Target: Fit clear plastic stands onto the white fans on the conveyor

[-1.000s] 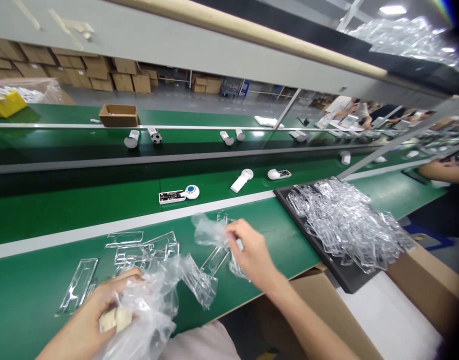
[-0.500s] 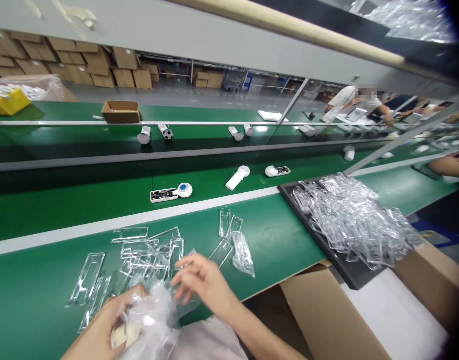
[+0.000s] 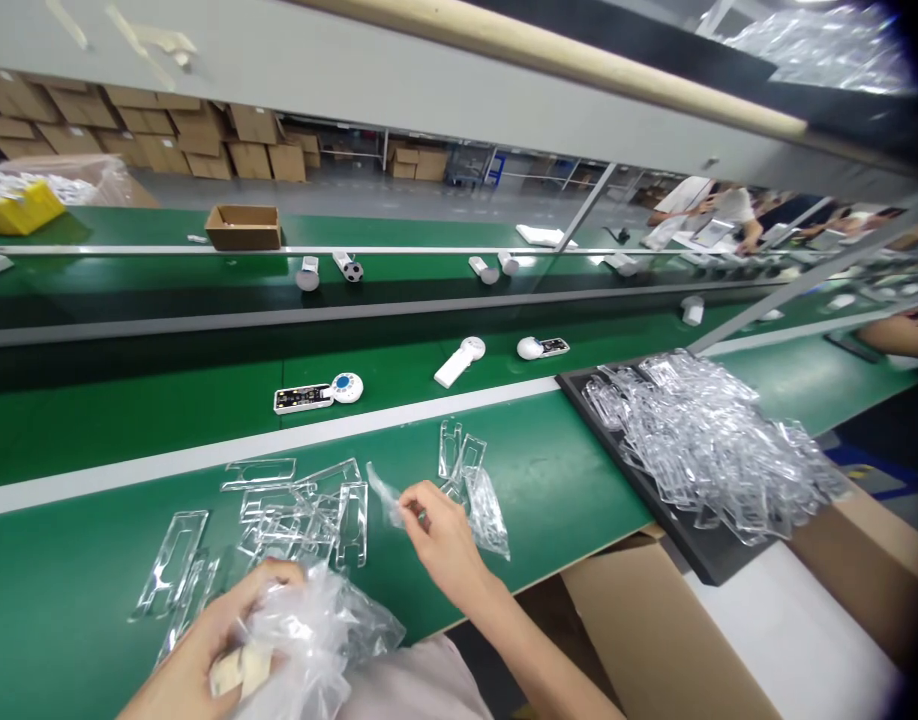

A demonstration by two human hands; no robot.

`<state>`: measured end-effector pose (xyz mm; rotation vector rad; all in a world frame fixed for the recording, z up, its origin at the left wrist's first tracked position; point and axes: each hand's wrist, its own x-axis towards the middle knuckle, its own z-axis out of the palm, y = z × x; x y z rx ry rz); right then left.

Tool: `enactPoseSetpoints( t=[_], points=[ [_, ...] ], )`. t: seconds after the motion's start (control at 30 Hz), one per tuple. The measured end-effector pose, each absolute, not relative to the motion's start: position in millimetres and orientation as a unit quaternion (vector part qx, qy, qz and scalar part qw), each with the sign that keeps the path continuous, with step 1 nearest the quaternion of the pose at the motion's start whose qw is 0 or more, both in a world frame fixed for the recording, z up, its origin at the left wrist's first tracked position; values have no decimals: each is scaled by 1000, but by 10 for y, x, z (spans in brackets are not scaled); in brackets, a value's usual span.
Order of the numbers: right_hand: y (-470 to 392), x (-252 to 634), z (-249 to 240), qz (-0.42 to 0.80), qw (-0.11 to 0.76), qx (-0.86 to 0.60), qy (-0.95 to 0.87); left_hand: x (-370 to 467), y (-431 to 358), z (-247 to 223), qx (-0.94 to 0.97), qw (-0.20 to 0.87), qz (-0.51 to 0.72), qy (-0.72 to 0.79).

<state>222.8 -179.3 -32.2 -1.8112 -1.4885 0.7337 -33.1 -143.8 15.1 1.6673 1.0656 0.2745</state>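
My left hand point(image 3: 230, 630) is wrapped round a crumpled clear plastic bag point(image 3: 309, 640) at the bottom left; pale blocks show under its fingers. My right hand point(image 3: 436, 525) pinches a thin strip of clear film point(image 3: 385, 495) between thumb and fingertips, above the green table point(image 3: 549, 480). Between and beyond the hands lies a loose pile of clear plastic frames point(image 3: 294, 510). Just right of my right hand are a small clear bag point(image 3: 487, 510) and a few more frames point(image 3: 450, 448).
A black tray point(image 3: 699, 560) heaped with clear pieces stands at the right, above an open cardboard box point(image 3: 646, 620). White devices point(image 3: 346, 388) lie on the green belt point(image 3: 166, 405) behind a white strip. People sit at the far right.
My right hand has moved right, away from the bag, its spread fingers now closed on the film strip. The near-belt devices have shifted left; those on the farther belt have shifted right.
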Motion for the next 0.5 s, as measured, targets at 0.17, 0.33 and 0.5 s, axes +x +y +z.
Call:
enactPoseSetpoints(
  t=[0.17,0.33,0.5],
  points=[
    [-1944,2030,147,276,398,-612,-626,-152,-1369,180,745,498,127,425],
    [-2019,2025,148,355,418,-579,-603,-31,-1274,164,765,518,80,375],
    [-2252,2774,-614,182,231,-873,-388,-290,-1298,-38,702,474,183,499]
  ],
)
